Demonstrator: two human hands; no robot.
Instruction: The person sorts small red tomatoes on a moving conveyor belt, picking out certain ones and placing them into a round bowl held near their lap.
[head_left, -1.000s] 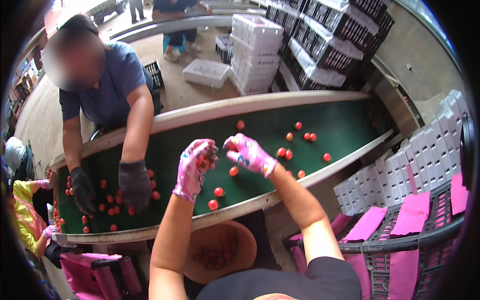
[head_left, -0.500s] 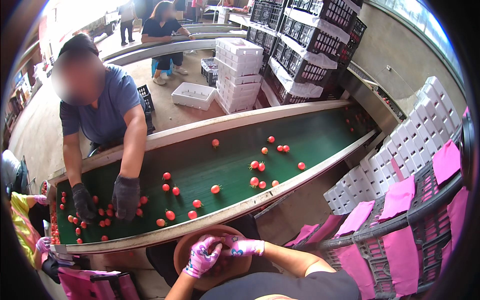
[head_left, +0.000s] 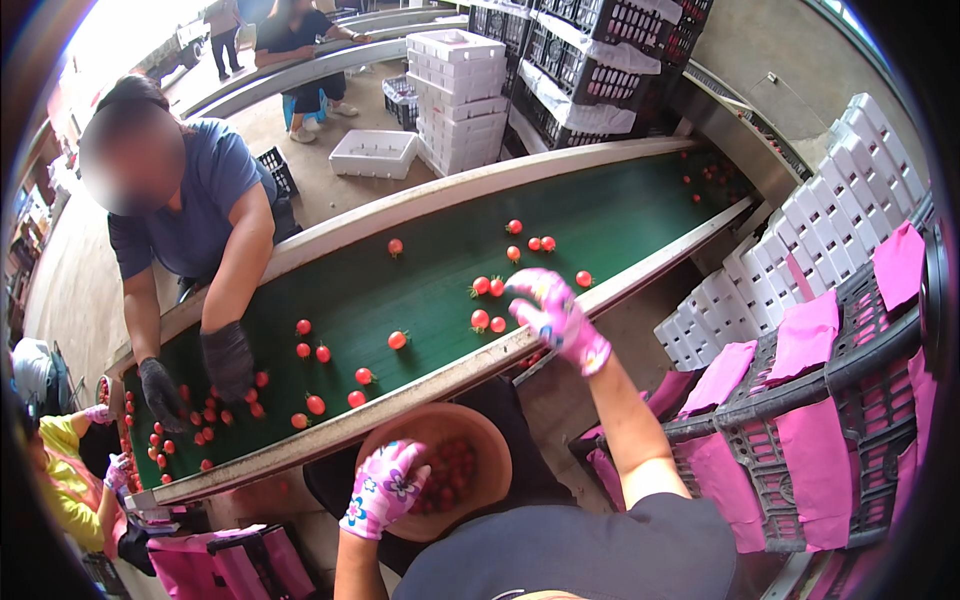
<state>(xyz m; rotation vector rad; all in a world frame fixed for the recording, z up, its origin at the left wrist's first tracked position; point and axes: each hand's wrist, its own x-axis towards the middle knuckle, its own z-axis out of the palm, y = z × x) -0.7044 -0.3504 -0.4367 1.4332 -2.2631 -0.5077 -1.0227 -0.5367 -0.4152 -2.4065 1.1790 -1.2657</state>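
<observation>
Both my hands wear pink flowered gloves. My right hand (head_left: 558, 320) reaches over the near rim of the green conveyor belt (head_left: 440, 290), fingers apart and slightly blurred, beside several small red tomatoes (head_left: 480, 320). No tomato shows in it. My left hand (head_left: 385, 488) hovers at the left side of a round terracotta-coloured bowl (head_left: 490, 440), its fingers curled inward; whatever they hold, if anything, is hidden. Red tomatoes (head_left: 450, 475) lie in the bowl, which rests at my lap. Other tomatoes (head_left: 397, 340) are scattered singly along the belt, some with green stems.
Across the belt, a co-worker's dark-gloved hands (head_left: 228, 360) handle tomatoes at its left end. Another person in yellow (head_left: 75, 455) is at far left. Black crates (head_left: 770, 400) with pink sheets and stacked white trays (head_left: 800, 240) stand at my right. The belt's pale rim (head_left: 330, 435) runs before me.
My right hand has left the bowl and moved up and right over the belt. My left hand stays by the bowl, whose tomatoes are now more exposed. The whole view has shifted.
</observation>
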